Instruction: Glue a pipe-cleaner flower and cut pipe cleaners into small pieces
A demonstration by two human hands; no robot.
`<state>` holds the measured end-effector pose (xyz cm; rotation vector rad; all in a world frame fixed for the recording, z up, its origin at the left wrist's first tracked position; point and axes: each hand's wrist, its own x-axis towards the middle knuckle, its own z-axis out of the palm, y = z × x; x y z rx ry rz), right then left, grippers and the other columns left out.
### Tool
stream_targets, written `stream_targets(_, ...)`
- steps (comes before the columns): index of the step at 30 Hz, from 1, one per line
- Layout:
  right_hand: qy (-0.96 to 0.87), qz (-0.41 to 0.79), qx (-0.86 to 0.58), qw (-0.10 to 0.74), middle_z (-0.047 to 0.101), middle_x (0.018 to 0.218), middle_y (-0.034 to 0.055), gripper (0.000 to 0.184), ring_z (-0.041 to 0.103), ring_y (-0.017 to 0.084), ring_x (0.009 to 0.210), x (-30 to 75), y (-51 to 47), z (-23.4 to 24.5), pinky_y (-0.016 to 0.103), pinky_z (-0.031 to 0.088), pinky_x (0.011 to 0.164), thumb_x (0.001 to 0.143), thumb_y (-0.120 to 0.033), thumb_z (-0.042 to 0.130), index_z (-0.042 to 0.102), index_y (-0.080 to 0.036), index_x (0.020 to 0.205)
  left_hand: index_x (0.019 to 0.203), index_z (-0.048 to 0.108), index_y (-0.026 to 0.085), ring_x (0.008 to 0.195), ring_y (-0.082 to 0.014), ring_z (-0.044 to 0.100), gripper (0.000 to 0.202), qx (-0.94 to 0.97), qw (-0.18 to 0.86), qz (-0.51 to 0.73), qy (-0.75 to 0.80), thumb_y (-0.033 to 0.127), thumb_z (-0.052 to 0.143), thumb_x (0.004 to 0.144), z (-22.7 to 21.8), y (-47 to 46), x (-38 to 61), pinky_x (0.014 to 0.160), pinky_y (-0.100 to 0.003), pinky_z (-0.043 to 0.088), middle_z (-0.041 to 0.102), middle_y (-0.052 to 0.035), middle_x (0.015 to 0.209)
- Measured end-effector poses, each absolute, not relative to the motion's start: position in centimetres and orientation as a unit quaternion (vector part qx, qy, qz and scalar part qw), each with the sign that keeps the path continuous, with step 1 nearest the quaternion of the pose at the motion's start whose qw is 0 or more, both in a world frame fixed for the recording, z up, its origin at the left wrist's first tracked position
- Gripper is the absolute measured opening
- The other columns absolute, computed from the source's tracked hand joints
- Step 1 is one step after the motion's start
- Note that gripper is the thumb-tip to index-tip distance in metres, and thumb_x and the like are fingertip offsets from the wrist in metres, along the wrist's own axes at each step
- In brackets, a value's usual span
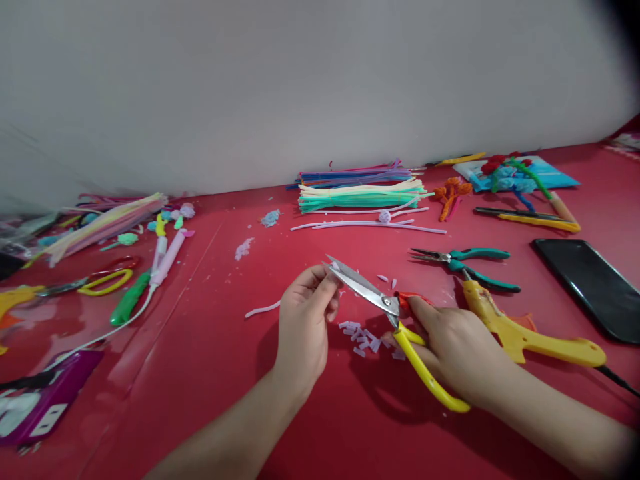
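Scissors [373,293] are in my right hand [450,347], held tight by the yellow handles. My left hand [305,327] pinches a tiny piece [333,267] at the tips. Purple bits [361,337] lie below on the red table [200,373].

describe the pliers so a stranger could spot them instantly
On the red table, look just past the right hand holding scissors, toward the black phone. The pliers lie there beside a yellow glue gun; only they have teal handles and thin pointed tips.
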<state>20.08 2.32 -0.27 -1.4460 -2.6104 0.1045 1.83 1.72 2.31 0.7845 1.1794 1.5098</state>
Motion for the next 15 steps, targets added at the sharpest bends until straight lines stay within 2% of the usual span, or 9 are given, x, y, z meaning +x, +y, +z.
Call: stream_targets(15,-0.871,0.052,-0.481,0.088,0.054,0.049,0.0003,0.027,0.050,0.014,0.042,20.02,2.16,-0.43,0.026,0.015,0.044,0.079,-0.044,0.036,0.040,-0.019,0.071,0.074,0.057,0.016,0.047,-0.0036,0.036,0.007,0.325,0.510,0.632,0.485,0.022,0.057,0.071,2.23,1.79,1.75,0.040,-0.016,0.025,0.046,0.0033,0.060)
